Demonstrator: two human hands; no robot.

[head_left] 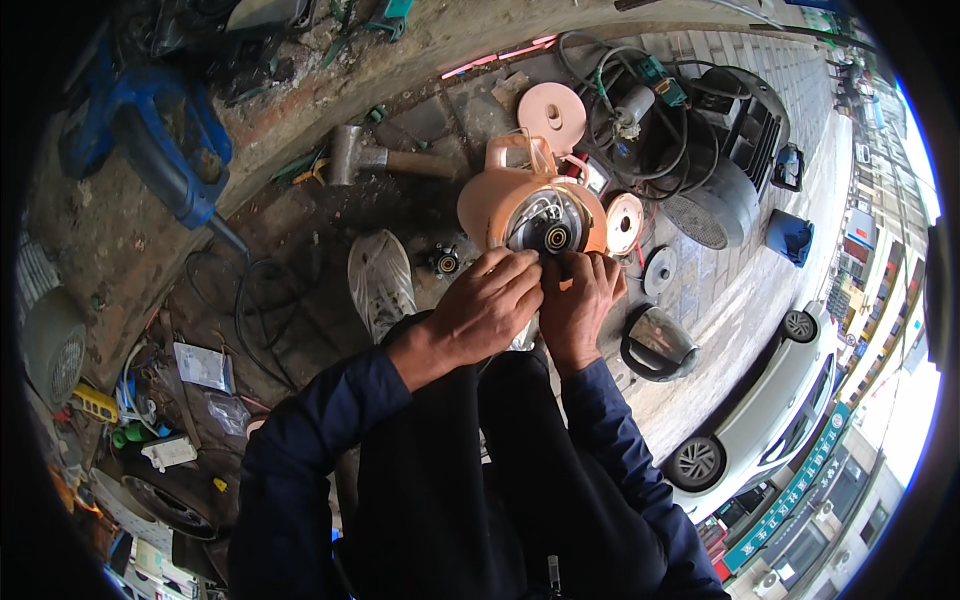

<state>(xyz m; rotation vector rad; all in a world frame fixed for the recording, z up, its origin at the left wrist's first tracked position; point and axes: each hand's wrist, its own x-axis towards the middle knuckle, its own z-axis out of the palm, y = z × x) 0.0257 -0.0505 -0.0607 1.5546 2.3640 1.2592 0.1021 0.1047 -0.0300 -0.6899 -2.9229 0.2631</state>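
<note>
An orange motor housing [478, 205] with a carrying handle lies on the ground between my feet, its open end toward me. Inside that end I see white wires and a ring-shaped bearing [557, 237] in the middle. My left hand [490, 308] is closed, its fingertips pinched together at the near rim of the opening. Beside it, my right hand [580, 305] is closed too, fingers bent against the same rim. Whatever small thing lies between the fingertips is hidden. A small black part with a bearing [445, 262] sits left of the housing, next to my shoe [381, 282].
A hammer [345, 157] lies left of the housing, a blue power tool [165, 140] farther left. A peach disc [570, 122], round cover [624, 222], grey disc [659, 271] and grey shell [662, 345] lie around it. Rightward stand a large grey motor [712, 200] and white car [765, 410].
</note>
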